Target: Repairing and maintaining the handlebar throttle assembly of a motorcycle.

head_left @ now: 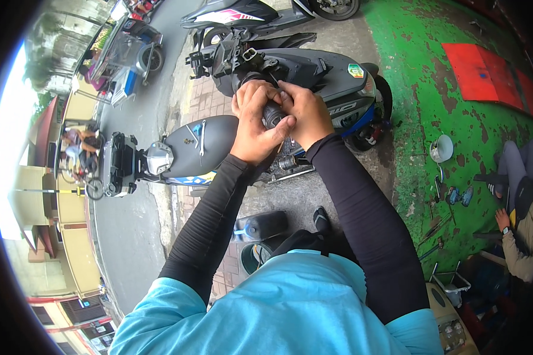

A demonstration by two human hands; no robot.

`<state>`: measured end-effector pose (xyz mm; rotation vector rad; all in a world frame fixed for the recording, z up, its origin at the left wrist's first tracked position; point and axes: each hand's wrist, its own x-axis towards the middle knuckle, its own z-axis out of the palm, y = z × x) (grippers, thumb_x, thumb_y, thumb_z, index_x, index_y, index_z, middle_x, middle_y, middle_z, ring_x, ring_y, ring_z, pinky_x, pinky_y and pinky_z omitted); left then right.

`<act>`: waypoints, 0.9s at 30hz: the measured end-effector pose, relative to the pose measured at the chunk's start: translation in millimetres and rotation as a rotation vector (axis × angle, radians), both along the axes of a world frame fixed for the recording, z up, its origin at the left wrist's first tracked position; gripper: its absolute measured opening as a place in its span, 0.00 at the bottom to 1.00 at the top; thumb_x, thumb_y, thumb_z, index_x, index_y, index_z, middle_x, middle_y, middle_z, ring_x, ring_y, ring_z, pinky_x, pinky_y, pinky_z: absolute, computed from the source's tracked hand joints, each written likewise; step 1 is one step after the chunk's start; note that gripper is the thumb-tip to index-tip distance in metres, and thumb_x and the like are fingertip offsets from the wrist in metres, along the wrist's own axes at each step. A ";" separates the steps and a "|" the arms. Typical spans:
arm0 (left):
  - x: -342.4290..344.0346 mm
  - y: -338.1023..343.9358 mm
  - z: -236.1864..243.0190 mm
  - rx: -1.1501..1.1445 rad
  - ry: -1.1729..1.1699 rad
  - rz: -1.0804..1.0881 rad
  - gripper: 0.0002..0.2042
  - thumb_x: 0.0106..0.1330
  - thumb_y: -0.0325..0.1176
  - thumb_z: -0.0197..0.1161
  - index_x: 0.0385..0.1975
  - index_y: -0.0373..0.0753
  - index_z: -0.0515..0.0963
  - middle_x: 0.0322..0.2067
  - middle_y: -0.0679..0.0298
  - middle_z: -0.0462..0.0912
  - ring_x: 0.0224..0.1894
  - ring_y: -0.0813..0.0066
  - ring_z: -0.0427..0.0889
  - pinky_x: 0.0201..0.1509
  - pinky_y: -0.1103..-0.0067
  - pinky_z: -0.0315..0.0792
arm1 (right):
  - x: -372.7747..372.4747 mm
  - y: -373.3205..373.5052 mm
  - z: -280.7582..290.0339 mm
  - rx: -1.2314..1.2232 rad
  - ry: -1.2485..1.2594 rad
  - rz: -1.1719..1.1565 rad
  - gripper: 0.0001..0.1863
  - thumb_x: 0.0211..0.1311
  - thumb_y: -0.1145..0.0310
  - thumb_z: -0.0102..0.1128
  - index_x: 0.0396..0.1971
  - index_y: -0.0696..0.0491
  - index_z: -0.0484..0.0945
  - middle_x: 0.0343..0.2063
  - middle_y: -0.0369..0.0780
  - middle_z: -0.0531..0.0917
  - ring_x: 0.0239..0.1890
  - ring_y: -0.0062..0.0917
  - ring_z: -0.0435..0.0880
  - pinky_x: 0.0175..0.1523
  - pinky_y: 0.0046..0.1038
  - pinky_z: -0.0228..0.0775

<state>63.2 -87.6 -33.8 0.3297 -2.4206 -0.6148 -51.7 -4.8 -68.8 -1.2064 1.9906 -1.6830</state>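
Note:
Both of my hands are raised together in front of me, around a black ribbed part (272,113) that looks like rubber. My left hand (254,121) is closed on it, thumb pointing right and fingers curled over the top. Against its other side presses my right hand (308,113), its fingers partly hidden behind the left. What the part joins to is hidden by my hands. Below and to the left is a scooter's dark seat (216,133), with a wrench (202,139) and small metal pieces lying on it. A grey scooter (331,71) stands just beyond my hands.
Another scooter (249,16) is parked farther off. Near my feet are a dark container (266,226) and a bucket (249,257). On the green floor (408,148) at right lie a white tub (441,148), scattered tools (437,228) and red panels (479,74). A person (524,219) sits there. Road traffic is at left.

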 end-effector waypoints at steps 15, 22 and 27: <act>1.4 0.0 2.8 0.002 -0.042 0.002 0.29 0.53 0.61 0.63 0.36 0.37 0.71 0.44 0.56 0.71 0.52 0.56 0.67 0.63 0.67 0.56 | 6.9 -2.0 4.1 -0.010 -0.016 -0.041 0.17 0.65 0.68 0.52 0.48 0.61 0.80 0.35 0.55 0.84 0.40 0.50 0.84 0.44 0.43 0.78; 0.3 -2.8 3.7 0.043 -0.004 -0.041 0.26 0.47 0.51 0.69 0.38 0.39 0.73 0.42 0.59 0.72 0.54 0.59 0.66 0.64 0.62 0.51 | 3.5 -5.6 -5.2 -0.014 -0.056 -0.025 0.17 0.66 0.68 0.51 0.49 0.61 0.80 0.38 0.56 0.84 0.43 0.50 0.84 0.47 0.42 0.77; 2.0 -1.8 4.3 -0.014 -0.047 -0.006 0.29 0.53 0.61 0.63 0.36 0.38 0.72 0.44 0.55 0.72 0.53 0.56 0.67 0.64 0.66 0.55 | 2.0 -17.6 -17.9 -0.122 -0.305 0.007 0.17 0.68 0.68 0.51 0.48 0.62 0.81 0.43 0.56 0.84 0.43 0.46 0.86 0.49 0.37 0.77</act>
